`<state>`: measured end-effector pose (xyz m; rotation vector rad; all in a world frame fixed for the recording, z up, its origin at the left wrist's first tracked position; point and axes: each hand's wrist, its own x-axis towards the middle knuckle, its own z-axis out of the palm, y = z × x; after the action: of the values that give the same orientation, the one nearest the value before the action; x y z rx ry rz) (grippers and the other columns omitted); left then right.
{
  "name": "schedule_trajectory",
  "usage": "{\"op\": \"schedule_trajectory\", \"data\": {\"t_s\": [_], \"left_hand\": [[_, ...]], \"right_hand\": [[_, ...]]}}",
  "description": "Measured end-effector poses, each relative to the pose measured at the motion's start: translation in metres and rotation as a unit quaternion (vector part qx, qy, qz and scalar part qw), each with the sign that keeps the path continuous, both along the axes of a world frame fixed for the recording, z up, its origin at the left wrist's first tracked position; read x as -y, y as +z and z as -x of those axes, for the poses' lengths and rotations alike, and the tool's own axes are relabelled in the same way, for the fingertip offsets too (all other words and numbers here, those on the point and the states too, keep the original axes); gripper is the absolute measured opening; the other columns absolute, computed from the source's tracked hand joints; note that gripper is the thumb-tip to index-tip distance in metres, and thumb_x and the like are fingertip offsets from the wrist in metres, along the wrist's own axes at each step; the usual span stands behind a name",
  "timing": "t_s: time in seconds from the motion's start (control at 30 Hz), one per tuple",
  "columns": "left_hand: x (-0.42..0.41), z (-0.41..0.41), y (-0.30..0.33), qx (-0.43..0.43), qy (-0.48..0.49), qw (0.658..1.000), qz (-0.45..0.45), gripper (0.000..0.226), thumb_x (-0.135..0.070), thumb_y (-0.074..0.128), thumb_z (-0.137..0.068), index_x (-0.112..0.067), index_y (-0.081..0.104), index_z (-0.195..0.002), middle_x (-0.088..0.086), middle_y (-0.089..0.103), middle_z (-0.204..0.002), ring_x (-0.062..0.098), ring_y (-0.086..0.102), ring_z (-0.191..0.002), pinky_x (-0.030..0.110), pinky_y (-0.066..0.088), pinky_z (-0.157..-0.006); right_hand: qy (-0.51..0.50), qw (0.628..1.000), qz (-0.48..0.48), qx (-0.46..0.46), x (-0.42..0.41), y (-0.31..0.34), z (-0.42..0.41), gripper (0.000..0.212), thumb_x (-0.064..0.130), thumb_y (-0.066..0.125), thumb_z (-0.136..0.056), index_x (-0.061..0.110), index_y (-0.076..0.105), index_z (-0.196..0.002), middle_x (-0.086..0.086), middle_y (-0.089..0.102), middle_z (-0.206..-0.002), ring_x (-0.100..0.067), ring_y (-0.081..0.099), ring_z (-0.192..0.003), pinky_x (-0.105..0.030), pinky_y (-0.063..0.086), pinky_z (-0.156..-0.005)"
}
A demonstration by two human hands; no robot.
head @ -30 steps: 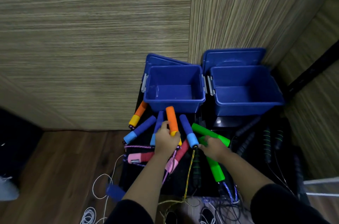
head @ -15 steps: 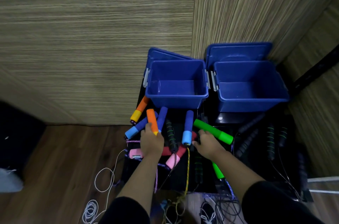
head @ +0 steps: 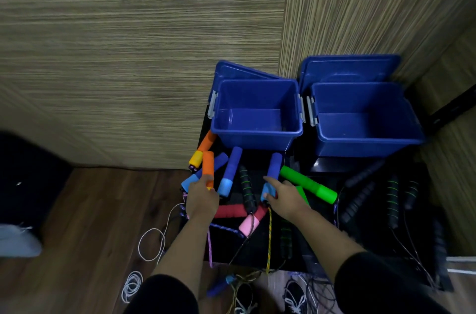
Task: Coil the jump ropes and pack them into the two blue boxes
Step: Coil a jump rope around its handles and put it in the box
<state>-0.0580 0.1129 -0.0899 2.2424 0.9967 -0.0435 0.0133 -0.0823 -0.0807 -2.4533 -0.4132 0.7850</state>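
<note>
Blue boxes, both open: left box (head: pixel 257 112) and right box (head: pixel 365 118) sit side by side at the black table's (head: pixel 304 241) back edge, lids (head: pixel 347 66) propped behind against the wood-grain wall (head: pixel 128 56). Left hand (head: pixel 202 200) grips the orange handle (head: pixel 208 165) at the table's left edge. Right hand (head: pixel 284 197) pinches the light-blue end of a blue handle (head: pixel 274 164), forefinger out. Green handle (head: pixel 307 183) just right of it; black handles (head: pixel 360 192) crowd the right side. Cords (head: pixel 152 244) trail over the front edge onto the floor.
</note>
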Motion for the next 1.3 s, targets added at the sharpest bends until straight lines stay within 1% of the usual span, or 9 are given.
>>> {"op": "schedule_trajectory", "data": {"t_s": [0.2, 0.37, 0.5, 0.63, 0.7, 0.77, 0.97, 1.1, 1.3], "left_hand": [[-0.003, 0.001, -0.005, -0.023, -0.057, 0.998, -0.008, 0.041, -0.007, 0.055, -0.091, -0.019, 0.054, -0.129, 0.018, 0.049, -0.119, 0.034, 0.055, -0.101, 0.037, 0.043, -0.088], [0.002, 0.004, -0.009, -0.03, -0.063, 0.998, -0.002, 0.048, -0.009, 0.056, -0.092, -0.026, 0.047, -0.136, 0.015, 0.04, -0.125, 0.025, 0.051, -0.083, 0.034, 0.042, -0.079], [0.01, 0.009, -0.006, -0.032, -0.052, 0.998, -0.019, 0.051, -0.015, 0.057, -0.092, -0.029, 0.043, -0.138, 0.013, 0.032, -0.137, 0.033, 0.053, -0.11, 0.041, 0.045, -0.086], [0.026, 0.019, -0.002, -0.019, -0.056, 0.997, -0.058, 0.052, -0.019, 0.059, -0.09, -0.028, 0.043, -0.139, 0.011, 0.032, -0.141, 0.034, 0.046, -0.121, 0.045, 0.043, -0.09], [0.035, 0.028, -0.001, -0.005, -0.057, 0.997, -0.06, 0.052, -0.016, 0.058, -0.089, -0.026, 0.044, -0.139, 0.009, 0.033, -0.144, 0.032, 0.044, -0.124, 0.044, 0.042, -0.092], [0.043, 0.037, 0.0, -0.006, -0.063, 0.995, -0.072, 0.056, -0.013, 0.056, -0.089, -0.025, 0.042, -0.141, 0.008, 0.027, -0.151, 0.03, 0.037, -0.132, 0.044, 0.043, -0.094], [0.06, 0.061, 0.003, -0.067, -0.078, 0.989, -0.107, 0.059, -0.024, 0.053, -0.094, -0.03, 0.03, -0.147, 0.007, 0.018, -0.156, 0.03, 0.026, -0.139, 0.05, 0.037, -0.104], [0.059, 0.08, 0.003, -0.05, -0.116, 0.986, -0.113, 0.058, -0.027, 0.054, -0.093, -0.031, 0.032, -0.146, 0.004, 0.025, -0.153, 0.027, 0.027, -0.138, 0.054, 0.038, -0.102], [0.045, 0.12, 0.001, -0.068, -0.212, 0.964, -0.145, 0.06, -0.031, 0.049, -0.095, -0.026, 0.024, -0.15, 0.004, 0.022, -0.156, 0.026, 0.02, -0.143, 0.055, 0.031, -0.108]], "right_hand": [[-0.02, 0.999, -0.016, -0.02, -0.001, -0.005, -0.003, 0.047, 0.022, 0.054, -0.094, 0.025, 0.044, -0.139, -0.017, 0.045, -0.123, -0.028, 0.052, -0.109, -0.018, 0.034, -0.085], [-0.024, 0.999, -0.023, -0.016, 0.002, -0.003, -0.003, 0.046, 0.018, 0.058, -0.09, 0.022, 0.049, -0.135, -0.017, 0.049, -0.118, -0.021, 0.051, -0.086, -0.014, 0.033, -0.071], [-0.034, 0.999, -0.035, -0.016, 0.006, -0.002, 0.003, 0.045, 0.014, 0.062, -0.085, 0.021, 0.056, -0.129, -0.017, 0.053, -0.112, -0.02, 0.05, -0.08, -0.014, 0.034, -0.069], [-0.071, 0.994, -0.086, -0.008, 0.011, -0.004, 0.01, 0.027, 0.012, 0.07, -0.076, 0.019, 0.066, -0.102, -0.018, 0.061, -0.102, -0.026, 0.057, -0.081, -0.018, 0.038, -0.066], [-0.077, 0.992, -0.095, 0.0, 0.013, -0.009, 0.016, 0.017, 0.015, 0.073, -0.076, 0.019, 0.059, -0.085, -0.018, 0.06, -0.092, -0.024, 0.053, -0.072, -0.018, 0.035, -0.056], [-0.078, 0.992, -0.097, 0.0, 0.017, -0.015, 0.021, 0.025, 0.012, 0.073, -0.076, 0.018, 0.049, -0.079, -0.018, 0.058, -0.085, -0.023, 0.049, -0.069, -0.021, 0.031, -0.052], [-0.076, 0.991, -0.113, -0.008, 0.028, -0.019, 0.037, 0.032, 0.01, 0.073, -0.075, 0.025, 0.055, -0.096, -0.018, 0.058, -0.085, -0.022, 0.048, -0.068, -0.022, 0.037, -0.06], [-0.072, 0.991, -0.113, 0.012, 0.027, -0.013, 0.063, 0.042, 0.01, 0.072, -0.076, 0.023, 0.061, -0.114, -0.012, 0.052, -0.085, -0.021, 0.045, -0.068, -0.008, 0.035, -0.051], [-0.062, 0.991, -0.096, 0.063, 0.017, -0.005, 0.126, 0.045, 0.013, 0.073, -0.077, 0.023, 0.06, -0.118, -0.017, 0.054, -0.096, -0.023, 0.05, -0.079, -0.018, 0.029, -0.065]]}}
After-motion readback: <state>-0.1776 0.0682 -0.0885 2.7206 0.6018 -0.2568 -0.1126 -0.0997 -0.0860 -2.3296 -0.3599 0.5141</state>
